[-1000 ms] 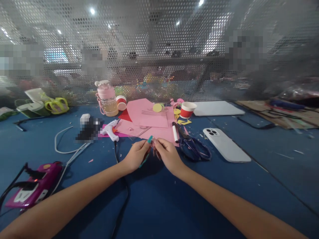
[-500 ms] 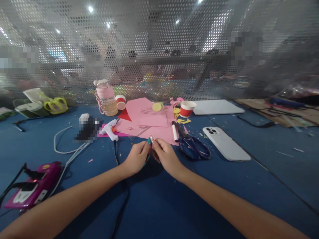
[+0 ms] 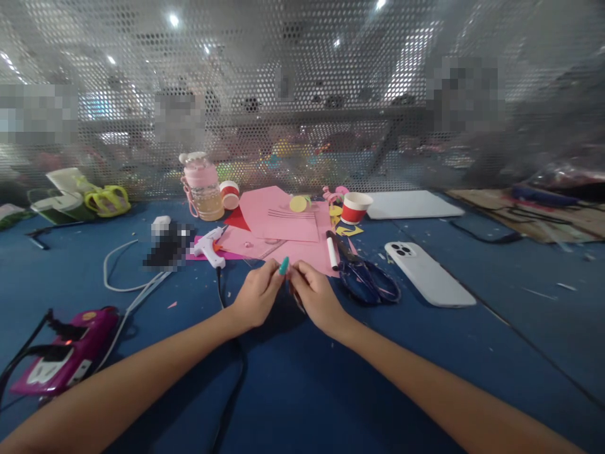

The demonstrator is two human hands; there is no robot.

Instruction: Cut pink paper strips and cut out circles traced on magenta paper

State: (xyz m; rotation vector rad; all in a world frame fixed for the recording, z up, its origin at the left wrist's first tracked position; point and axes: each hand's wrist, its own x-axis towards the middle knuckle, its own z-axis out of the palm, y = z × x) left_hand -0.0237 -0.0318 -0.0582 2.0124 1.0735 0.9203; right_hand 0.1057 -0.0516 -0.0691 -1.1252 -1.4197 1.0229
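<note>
Over the near edge of the pink paper, my left hand [image 3: 258, 295] and my right hand [image 3: 314, 291] meet, thumbs and fingers pinched together. The left thumb ends in a long teal nail. Whatever sits between the fingertips is hidden or too small to name. Close by on the right lie dark-blue-handled scissors [image 3: 368, 282] and a black-and-white marker [image 3: 332, 251]. Left of the hands rests a white glue gun [image 3: 209, 246], its black cord running toward me. Pink paper sheets [image 3: 295, 227] with drawn dark lines spread beyond the fingers.
A pink-lidded bottle [image 3: 203, 189] and red-and-white paper cups [image 3: 355, 208] stand at the back. To the right are a white phone [image 3: 432, 274] and a flat white slab [image 3: 416, 204]. A magenta power strip [image 3: 70, 350] lies left. Perforated metal [image 3: 302, 94] closes off the far side.
My thumbs have shifted slightly at the pinch: the teal nail shows more fully, and the right thumb's tip has drawn back behind it. Things on the table stay put.
</note>
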